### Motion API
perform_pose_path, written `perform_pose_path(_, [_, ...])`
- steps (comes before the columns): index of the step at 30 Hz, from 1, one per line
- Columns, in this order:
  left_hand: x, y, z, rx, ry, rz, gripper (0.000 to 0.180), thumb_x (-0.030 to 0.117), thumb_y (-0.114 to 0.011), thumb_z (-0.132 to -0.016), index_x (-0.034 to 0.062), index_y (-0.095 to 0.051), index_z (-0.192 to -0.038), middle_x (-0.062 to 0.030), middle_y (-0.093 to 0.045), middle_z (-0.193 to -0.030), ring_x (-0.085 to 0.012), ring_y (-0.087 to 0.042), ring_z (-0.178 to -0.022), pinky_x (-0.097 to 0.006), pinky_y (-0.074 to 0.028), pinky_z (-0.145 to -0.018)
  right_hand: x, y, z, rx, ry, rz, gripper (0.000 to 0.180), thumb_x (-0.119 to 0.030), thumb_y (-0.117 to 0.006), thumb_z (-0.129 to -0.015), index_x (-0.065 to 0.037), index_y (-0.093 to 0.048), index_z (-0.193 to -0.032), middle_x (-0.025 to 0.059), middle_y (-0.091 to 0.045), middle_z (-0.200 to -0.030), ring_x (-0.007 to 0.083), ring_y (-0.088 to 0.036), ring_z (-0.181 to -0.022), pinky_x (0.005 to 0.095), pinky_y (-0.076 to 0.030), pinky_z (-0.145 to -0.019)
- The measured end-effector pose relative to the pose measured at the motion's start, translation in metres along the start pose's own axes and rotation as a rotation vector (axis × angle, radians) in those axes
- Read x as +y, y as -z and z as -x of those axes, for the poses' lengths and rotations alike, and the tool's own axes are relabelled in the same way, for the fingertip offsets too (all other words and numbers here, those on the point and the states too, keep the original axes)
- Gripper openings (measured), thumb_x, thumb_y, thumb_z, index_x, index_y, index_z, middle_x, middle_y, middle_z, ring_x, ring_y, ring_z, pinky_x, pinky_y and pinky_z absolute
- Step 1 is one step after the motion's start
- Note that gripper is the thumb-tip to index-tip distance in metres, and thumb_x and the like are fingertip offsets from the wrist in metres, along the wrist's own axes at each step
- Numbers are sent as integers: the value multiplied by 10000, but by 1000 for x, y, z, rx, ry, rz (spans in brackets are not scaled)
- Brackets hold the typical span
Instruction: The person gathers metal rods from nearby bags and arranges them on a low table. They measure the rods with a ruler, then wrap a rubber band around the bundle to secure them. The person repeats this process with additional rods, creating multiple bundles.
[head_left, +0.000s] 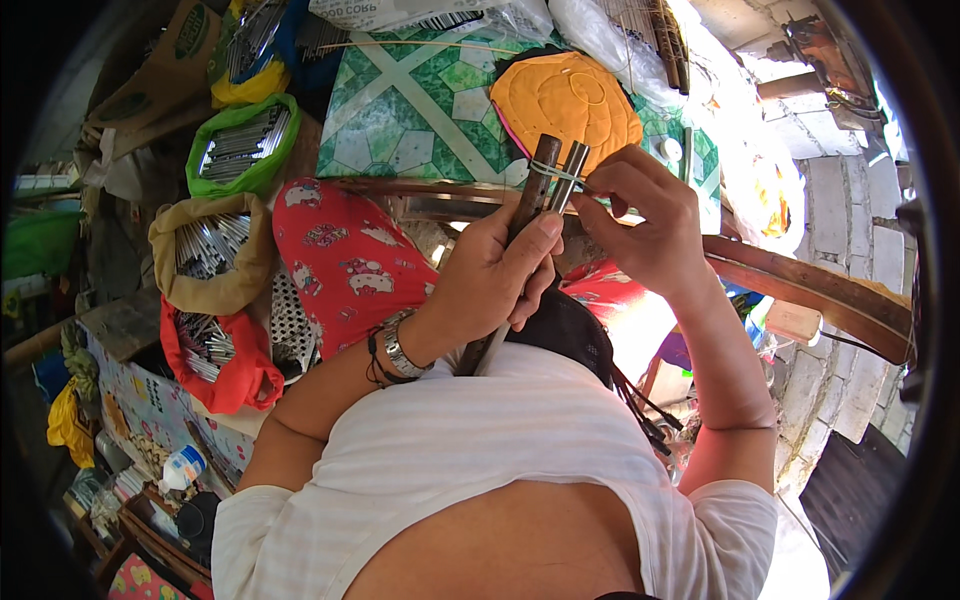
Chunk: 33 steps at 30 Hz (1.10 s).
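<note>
My left hand is closed around a dark brown rod and a shiny metal tube, held side by side and pointing up and away from me. A thin pale band, which looks like rubber, loops round both near their upper ends. At the metal tube's side, my right hand pinches the end of this band between thumb and forefinger. The fingertips partly hide the grip. Lower down, the rods pass behind my left hand, and a stretch of rod shows below it against my shirt.
Ahead stands a table with a green tile-patterned cover and a round orange quilted pad. To the left, green, tan and red bags hold many thin metal rods. A wooden beam and block wall are at right.
</note>
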<state>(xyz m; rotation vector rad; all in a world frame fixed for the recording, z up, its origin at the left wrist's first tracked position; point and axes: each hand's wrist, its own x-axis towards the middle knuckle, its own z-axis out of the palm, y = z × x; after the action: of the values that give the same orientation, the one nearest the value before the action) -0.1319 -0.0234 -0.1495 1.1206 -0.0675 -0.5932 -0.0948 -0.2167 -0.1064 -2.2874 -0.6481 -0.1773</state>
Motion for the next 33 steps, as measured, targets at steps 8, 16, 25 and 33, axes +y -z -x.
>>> perform_pose_path(8, [1, -4, 4, -29, -11, 18, 375, 381, -469, -1073, 24, -507, -963, -14, -480, -561, -80, -446, -371, -230, -362, -344, 15, 8, 1, 4, 88, -354, 138, -49, -785, -751, -9, -656, -778, 85, -641, -969, 273, -535, -1053, 389, -419, -929])
perform_pose_path(16, [4, 0, 4, 16, 4, 33, 389, 398, -456, -1071, 35, -536, -956, -37, -503, -600, -99, -451, -369, -251, -402, -354, 12, 12, 9, -124, -231, -585, 102, -43, -749, -820, 6, -666, -852, 99, -629, -937, 234, -558, -1002, 345, -445, -867])
perform_pose_path(25, [3, 6, 1, 36, 90, 170, 413, 421, -475, -1064, 28, -519, -944, -22, -492, -599, -85, -450, -381, -238, -389, -356, 9, 7, -8, -39, 289, -325, 197, -117, -739, -869, 37, -629, -817, 132, -649, -840, 239, -604, -779, 361, -486, -729])
perform_pose_path(33, [9, 4, 6, 49, 40, 159, 398, 403, -481, -1065, 23, -518, -952, -23, -497, -612, -82, -451, -388, -233, -379, -360, 4, 9, 10, -64, -419, -997, 194, -140, -627, -992, 23, -656, -889, 58, -624, -730, 102, -547, -605, 234, -439, -540])
